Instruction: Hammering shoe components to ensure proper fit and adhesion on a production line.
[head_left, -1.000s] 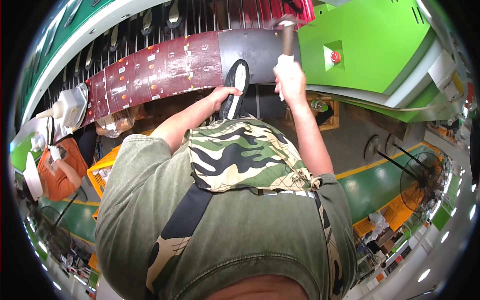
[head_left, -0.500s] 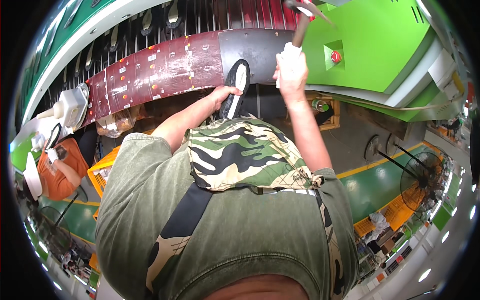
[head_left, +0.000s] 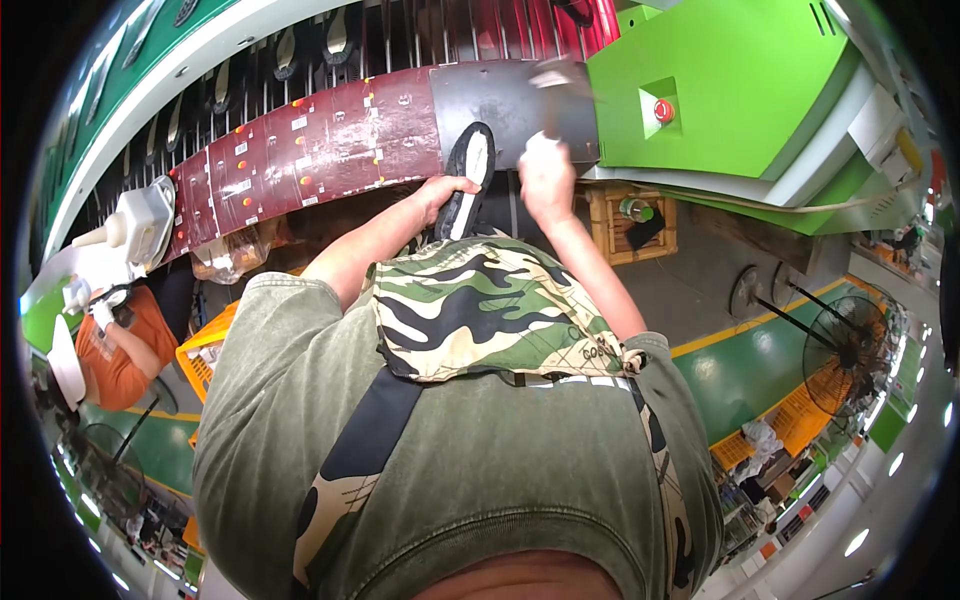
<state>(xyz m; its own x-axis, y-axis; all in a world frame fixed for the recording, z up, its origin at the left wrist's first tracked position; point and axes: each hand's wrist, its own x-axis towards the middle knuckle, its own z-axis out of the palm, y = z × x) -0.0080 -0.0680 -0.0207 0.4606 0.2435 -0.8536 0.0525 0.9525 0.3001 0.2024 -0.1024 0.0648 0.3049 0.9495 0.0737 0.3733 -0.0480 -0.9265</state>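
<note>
A black shoe upper with a pale sole side turned up is gripped near its middle by my left hand. It stands in front of my apron, its far end reaching over the edge of the dark bench strip. My right hand is closed round the white-wrapped handle of a hammer. The hammer's head is smeared by motion above the dark grey sheet, to the right of the shoe and apart from it.
Beyond the bench strip, a roller conveyor carries several shoe parts. A green machine with a red button stands right. Below it is a wooden stool holding a bottle. A white jug and a co-worker in orange are left.
My right hand has swung the hammer down and to the left, nearer the shoe. My left hand keeps its hold on the shoe almost in place. The co-worker's hands have shifted.
</note>
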